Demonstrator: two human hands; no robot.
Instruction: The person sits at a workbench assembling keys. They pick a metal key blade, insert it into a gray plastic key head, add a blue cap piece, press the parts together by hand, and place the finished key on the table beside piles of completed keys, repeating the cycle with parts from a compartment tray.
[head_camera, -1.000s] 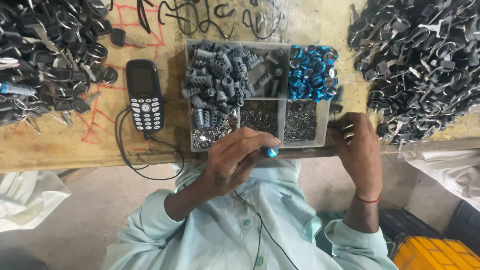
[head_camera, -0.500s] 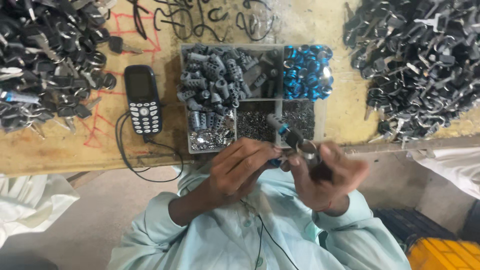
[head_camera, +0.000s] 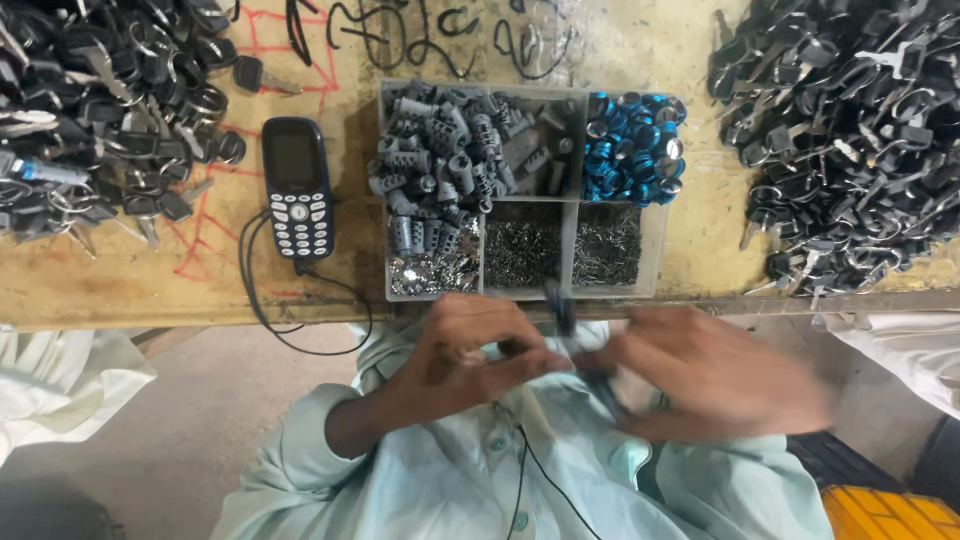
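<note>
A: Worn yellow tabletop (head_camera: 690, 270), red scribbles at left. Clear divided tray (head_camera: 650, 262) sits at the near edge, probably so every compartment stays within easy reach of both hands.

B: Contents, per compartment?

A: Back left and centre: grey ribbed cylinders (head_camera: 440, 160), heaped and spilling toward the front left. Back right: blue metal caps (head_camera: 630, 150). Front left: small silvery bits (head_camera: 430, 275). The two front compartments to the right: fine dark pins or springs (head_camera: 565, 245), too small to tell which.

B: Hands?

A: Left hand (head_camera: 465, 350) is curled shut over a small dark part (head_camera: 565, 310), held just below the tabletop edge, over the lap. Right hand (head_camera: 715, 375) is blurred; it meets the same part, grip cannot be told.

B: Surroundings?

A: Heaps of dark keys left (head_camera: 90, 110) and right (head_camera: 850, 140), well apart from the tray. Keypad phone (head_camera: 298, 188) lies just left of it, its black cable (head_camera: 300, 330) looping over the edge.
</note>
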